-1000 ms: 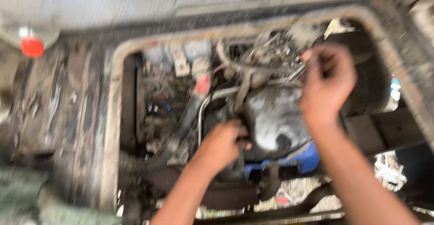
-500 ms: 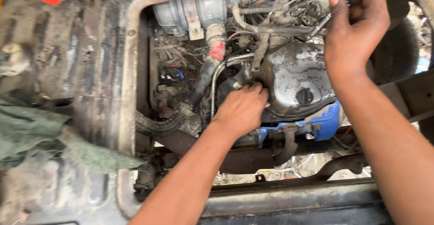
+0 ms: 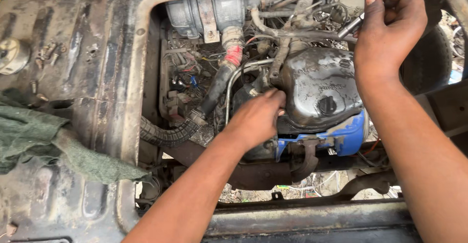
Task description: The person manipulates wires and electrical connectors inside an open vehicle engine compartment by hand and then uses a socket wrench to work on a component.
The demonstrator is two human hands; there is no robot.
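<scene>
Right hand (image 3: 385, 33) is curled tight around a small metal tool (image 3: 352, 26), its shiny shaft sticking out from under the thumb up at the top of the engine bay. Left hand (image 3: 256, 118) is down lower, fingers tucked in against the left edge of the grimy engine cover (image 3: 319, 89), but whether they're pinching anything I honestly can't tell, the tips are hidden. Right under that cover there's a blue part (image 3: 348, 135), and to the left a black ribbed hose (image 3: 168, 135) runs along the bottom, with another hose carrying a red band (image 3: 233, 52) coming down from above. Out on the rusty floor panel (image 3: 105, 77) there's a green rag (image 3: 44, 140) bunched up on the left, with some loose bolts (image 3: 48, 51) near the top corner.
</scene>
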